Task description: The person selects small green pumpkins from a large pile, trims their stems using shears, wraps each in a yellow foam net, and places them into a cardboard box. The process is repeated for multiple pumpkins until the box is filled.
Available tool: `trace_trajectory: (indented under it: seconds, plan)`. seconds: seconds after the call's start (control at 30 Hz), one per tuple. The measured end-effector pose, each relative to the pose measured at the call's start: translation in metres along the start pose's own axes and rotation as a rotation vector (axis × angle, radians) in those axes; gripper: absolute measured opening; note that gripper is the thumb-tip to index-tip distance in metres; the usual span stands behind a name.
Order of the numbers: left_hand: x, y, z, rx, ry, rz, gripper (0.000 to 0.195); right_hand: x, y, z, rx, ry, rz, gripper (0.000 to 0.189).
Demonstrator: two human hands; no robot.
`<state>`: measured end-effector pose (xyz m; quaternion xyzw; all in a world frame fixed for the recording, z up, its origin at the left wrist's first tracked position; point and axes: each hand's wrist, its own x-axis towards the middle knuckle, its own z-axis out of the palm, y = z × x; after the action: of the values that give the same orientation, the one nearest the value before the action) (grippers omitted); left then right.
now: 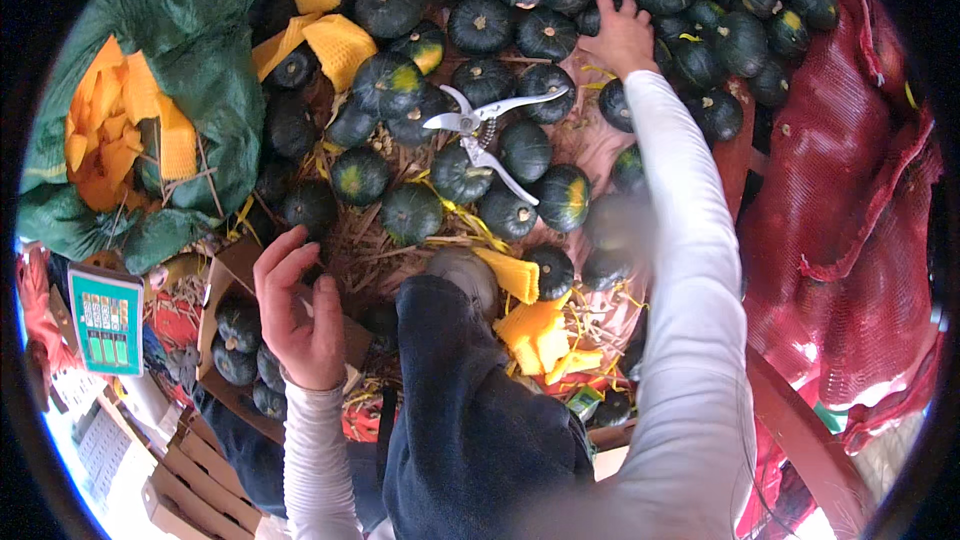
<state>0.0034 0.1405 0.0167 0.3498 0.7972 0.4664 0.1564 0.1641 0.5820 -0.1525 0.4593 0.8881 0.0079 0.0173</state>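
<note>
My right hand [624,36] reaches to the far side of a heap of dark green kabocha squashes. Its fingers are spread over the fruit, beside a small squash [589,20]; what lies beneath the palm is hidden. Nearer my body, my left hand [304,319] hovers with curled, parted fingers and nothing visible in them. It is above and beside a cardboard box [217,281] holding several squashes [234,362]. Bypass pruning shears [471,121] with spread handles lie on top of the squashes, between my hands. A yellow foam net sleeve [514,275] rests close to my body.
At left, a green woven sack [217,82] holds yellow foam sleeves [112,120]. A scale's display panel [106,321] stands below it. Red mesh sacks [832,240] hang at right beside a red beam [814,439]. Flattened cardboard [196,491] lies at lower left.
</note>
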Motion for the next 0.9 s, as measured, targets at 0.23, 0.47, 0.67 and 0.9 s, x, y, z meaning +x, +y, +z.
trace_trajectory:
  seconds: [0.23, 0.47, 0.67, 0.9]
  plan:
    - [-0.017, -0.004, 0.001, -0.548, -0.209, -0.393, 0.026, -0.099, 0.003, -0.066, 1.581, -0.172, 0.482, 0.079]
    - [-0.006, -0.005, 0.094, -1.594, -0.608, -0.98, 0.069, -0.216, -0.057, -0.106, 1.702, -0.63, 0.1, 0.046]
    - [-0.044, -0.035, 0.079, -1.464, -0.432, -1.052, 0.064, -0.101, 0.108, -0.079, 0.059, 0.539, 0.219, 0.057]
    - [0.032, -0.037, 0.081, -1.542, 0.031, -1.002, 0.056, -0.061, 0.101, -0.121, -0.011, 0.05, 0.316, 0.071]
